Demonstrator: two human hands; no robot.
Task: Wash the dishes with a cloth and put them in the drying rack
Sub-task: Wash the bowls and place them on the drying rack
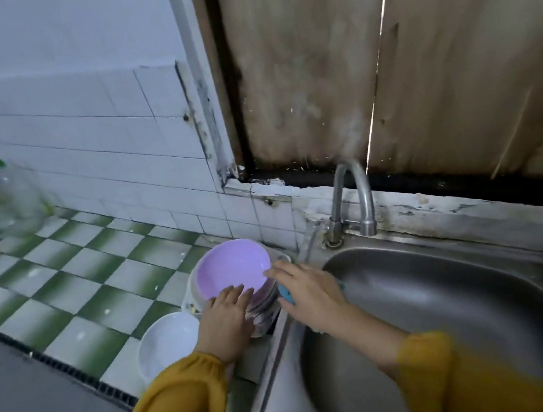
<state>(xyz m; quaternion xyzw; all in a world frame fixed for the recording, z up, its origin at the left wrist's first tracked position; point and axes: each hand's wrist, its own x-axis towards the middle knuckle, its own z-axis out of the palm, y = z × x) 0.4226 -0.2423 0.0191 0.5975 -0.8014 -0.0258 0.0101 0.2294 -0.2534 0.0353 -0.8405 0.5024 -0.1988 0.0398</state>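
— Where's the purple plate (231, 268)?
— Face up on top of the stack of dishes (263, 314), round with no long axis, just left of the sink (446, 286).
— Hands?
— The left hand (225, 322) lies straight-fingered on the near rim. The right hand (309, 290) touches the right rim with fingers extended and a blue cloth (288, 296) under the palm; I can't tell if it grips it.
— Room?
— A white bowl (167, 340) sits near-left, with the checkered counter (74, 266) beyond.

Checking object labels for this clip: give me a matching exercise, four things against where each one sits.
Things: 1 purple plate; 2 white bowl; 3 tap; 4 blue cloth.
Places: A behind the sink; B under the right hand; C atop the dish stack; D on the checkered counter.
Pairs: 1-C, 2-D, 3-A, 4-B.
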